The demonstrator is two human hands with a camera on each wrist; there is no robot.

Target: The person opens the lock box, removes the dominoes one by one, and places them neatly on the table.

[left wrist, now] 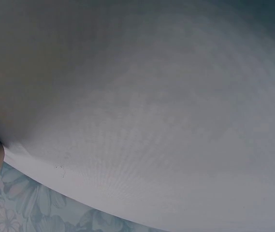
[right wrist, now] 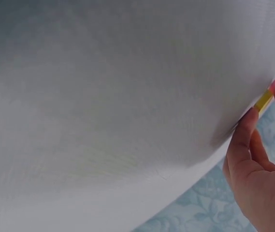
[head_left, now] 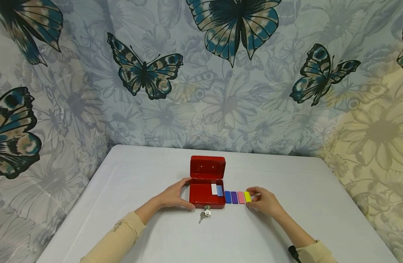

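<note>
A red metal cash box [head_left: 206, 201] stands with its lid [head_left: 207, 167] raised. Inside, at the right, lie a white block [head_left: 214, 189] and a light-blue block [head_left: 219, 190]. My left hand [head_left: 173, 194] holds the box's left side, fingers at the back corner and thumb at the front one. To the right of the box, blue [head_left: 228, 197], purple [head_left: 234, 197] and pink blocks [head_left: 241, 197] form a row. At the row's right end my right hand [head_left: 264, 201] pinches a yellow block [head_left: 247, 197] by its two ends; the right wrist view shows this yellow block [right wrist: 263, 101] too.
A small padlock [head_left: 207, 211] hangs at the box's front, with keys [head_left: 202, 217] beside it on the white-covered table [head_left: 149, 164]. Behind the table hangs butterfly-printed cloth [head_left: 228, 120]. The left wrist view mostly holds table cover [left wrist: 151, 121].
</note>
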